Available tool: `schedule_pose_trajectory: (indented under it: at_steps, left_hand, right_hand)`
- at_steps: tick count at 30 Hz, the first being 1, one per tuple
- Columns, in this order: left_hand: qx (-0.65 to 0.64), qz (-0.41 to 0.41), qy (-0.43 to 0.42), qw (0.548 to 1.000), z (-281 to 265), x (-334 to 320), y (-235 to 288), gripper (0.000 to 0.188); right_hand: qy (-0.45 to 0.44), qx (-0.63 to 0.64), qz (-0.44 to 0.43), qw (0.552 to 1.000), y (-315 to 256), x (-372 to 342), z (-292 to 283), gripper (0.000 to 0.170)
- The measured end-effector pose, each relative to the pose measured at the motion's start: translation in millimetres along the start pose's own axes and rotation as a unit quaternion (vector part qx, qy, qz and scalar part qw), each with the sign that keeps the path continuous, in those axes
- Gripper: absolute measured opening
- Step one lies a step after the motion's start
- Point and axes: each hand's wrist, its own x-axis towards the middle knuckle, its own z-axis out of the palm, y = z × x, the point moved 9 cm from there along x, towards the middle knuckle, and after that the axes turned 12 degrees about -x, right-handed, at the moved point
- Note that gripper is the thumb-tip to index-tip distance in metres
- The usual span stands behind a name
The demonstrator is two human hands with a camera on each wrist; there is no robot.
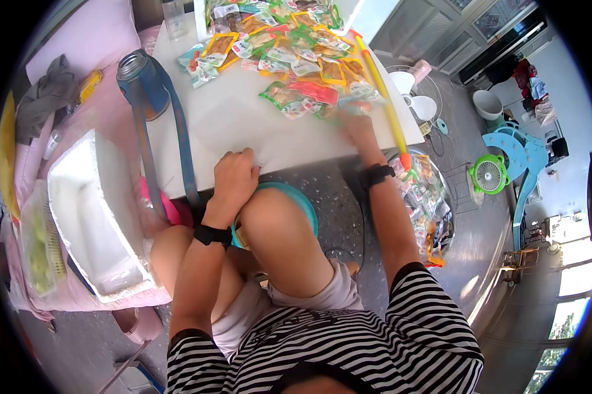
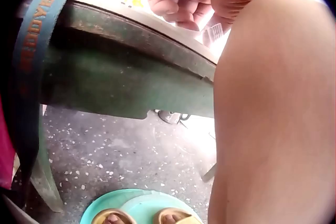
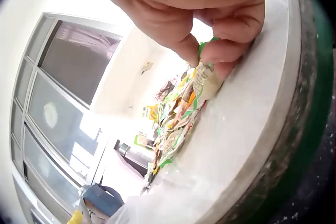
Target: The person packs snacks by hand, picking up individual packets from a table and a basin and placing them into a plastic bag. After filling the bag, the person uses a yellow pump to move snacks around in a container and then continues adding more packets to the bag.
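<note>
My right hand (image 1: 359, 134), blurred in the head view, is at the near right edge of a heap of snack packets (image 1: 302, 56) on the white table (image 1: 217, 79). In the right wrist view, its thumb and fingers pinch a small snack packet (image 3: 206, 79) with a green edge. My left hand (image 1: 235, 178) is over the table's front edge, beside the raised knee. Its fingers are curled, and a bit of clear printed plastic (image 2: 212, 34) sticks out at them in the left wrist view. A sheer clear plastic bag (image 3: 173, 190) lies on the tabletop.
A yellow stick (image 1: 382, 95) lies along the table's right edge. Below it stands a container full of packets (image 1: 424, 197). A blue flask (image 1: 141, 85) with a long strap stands at the left, near a white foam box (image 1: 92, 217). A teal basin (image 1: 302, 203) sits under the knees.
</note>
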Motion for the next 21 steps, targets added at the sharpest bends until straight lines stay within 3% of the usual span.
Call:
schedule_pose_trajectory:
  at_steps: [1, 7, 13, 19, 21]
  left_hand:
    - [-0.007, 0.000, 0.005, 1.000, 0.5, -1.3, -1.2, 0.017]
    - [-0.049, -0.016, 0.008, 0.999, -1.1, -2.0, -6.7, 0.016]
    - [-0.070, -0.027, 0.051, 0.996, -9.1, -0.3, -11.0, 0.013]
    - [-0.024, -0.021, 0.138, 0.990, -26.6, -2.9, -10.1, 0.012]
    - [-0.015, -0.020, 0.131, 0.991, -21.8, -2.4, -9.7, 0.012]
  right_hand:
    - [-0.004, 0.019, 0.039, 0.999, -4.1, -6.3, 2.0, 0.044]
    - [0.036, 0.107, -0.038, 0.993, -8.5, -39.6, 5.4, 0.030]
    - [0.015, 0.217, -0.017, 0.976, 4.7, -81.6, 0.5, 0.023]
    - [-0.057, 0.232, -0.058, 0.969, -40.2, -110.4, -1.5, 0.020]
    - [-0.085, 0.219, -0.065, 0.970, -59.5, -127.4, 8.9, 0.020]
